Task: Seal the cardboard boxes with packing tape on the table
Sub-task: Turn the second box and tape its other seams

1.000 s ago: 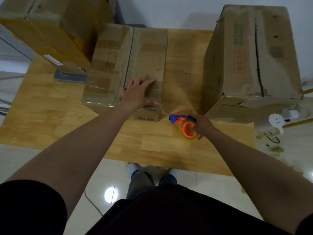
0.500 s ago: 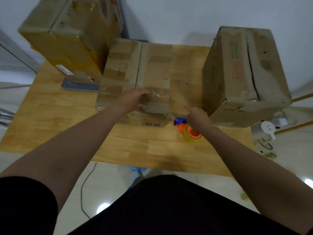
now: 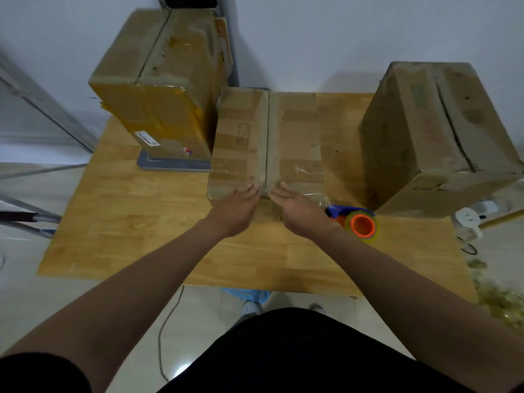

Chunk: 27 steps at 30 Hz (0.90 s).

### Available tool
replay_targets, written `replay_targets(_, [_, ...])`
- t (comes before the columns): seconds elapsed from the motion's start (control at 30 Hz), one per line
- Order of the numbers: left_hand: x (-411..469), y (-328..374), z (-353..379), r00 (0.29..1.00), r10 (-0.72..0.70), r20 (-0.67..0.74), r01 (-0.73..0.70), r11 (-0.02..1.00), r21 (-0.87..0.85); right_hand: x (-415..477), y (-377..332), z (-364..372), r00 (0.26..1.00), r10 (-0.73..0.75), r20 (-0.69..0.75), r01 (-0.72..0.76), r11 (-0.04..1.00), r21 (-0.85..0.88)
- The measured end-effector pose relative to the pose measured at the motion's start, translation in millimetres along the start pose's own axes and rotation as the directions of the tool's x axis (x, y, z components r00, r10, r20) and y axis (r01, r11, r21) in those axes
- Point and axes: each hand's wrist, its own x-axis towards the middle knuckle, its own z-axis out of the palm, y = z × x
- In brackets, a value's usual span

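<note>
Left hand (image 3: 236, 207) and right hand (image 3: 297, 209), fingers straight, press clear tape onto near edge of middle cardboard box (image 3: 266, 143), likely to bond it. Tape dispenser (image 3: 355, 222) lies on table (image 3: 141, 245), unheld.

Light: dim, cool, even, seemingly coming from overhead. Wall (image 3: 312, 38) is reading grey-blue, darkening toward the corners.
Shadows: soft ones are lying on the table (image 3: 141, 222) under the left hand (image 3: 235, 208) and right hand (image 3: 300, 214), and pooling between left box (image 3: 158, 95) and middle box (image 3: 241, 137); the right box (image 3: 425, 137) is throwing a faint smudge on the wall behind.
Glare: a small white spot is glinting off the floor (image 3: 175, 370); tape (image 3: 307, 173) on the middle box is catching thin highlights.
Blur: the floor's right edge is smearing; both hands are looking slightly soft.
Distortion: table edges are bowing, arms (image 3: 113, 293) are stretching wide toward the lower corners.
</note>
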Motion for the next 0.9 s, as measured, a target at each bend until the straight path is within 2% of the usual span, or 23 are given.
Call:
replay_targets(0.1, [4, -1, 8, 1.0, -0.014, 0.023, 0.013, 0.999, 0.044, 12, -12, 20, 0.999, 0.037, 0.034, -0.035, 0.996, -0.077])
replay_targets(0.27, [-11, -27, 30, 0.997, 0.048, 0.054, -0.055, 0.987, 0.151, 0, -8, 41, 0.995, 0.096, 0.027, -0.088, 0.971, -0.222])
replay_targets(0.4, [-24, -51, 46, 0.999, 0.027, -0.036, -0.02, 0.982, 0.19, -17, 4, 47, 0.979, 0.2, -0.047, -0.205, 0.934, -0.292])
replay_targets(0.63, [-35, -68, 53, 0.994, -0.041, -0.101, 0.058, 0.983, 0.175, -43, 19, 49, 0.925, 0.359, -0.126, -0.38, 0.881, -0.282])
replay_targets(0.8, [-33, -66, 50, 0.992, -0.058, -0.111, 0.071, 0.991, 0.116, -36, 14, 48, 0.904, 0.407, -0.129, -0.427, 0.86, -0.279])
replay_targets(0.9, [-27, -54, 42, 0.997, -0.058, -0.058, 0.065, 0.989, 0.134, -26, 6, 44, 0.943, 0.322, -0.085, -0.333, 0.899, -0.286])
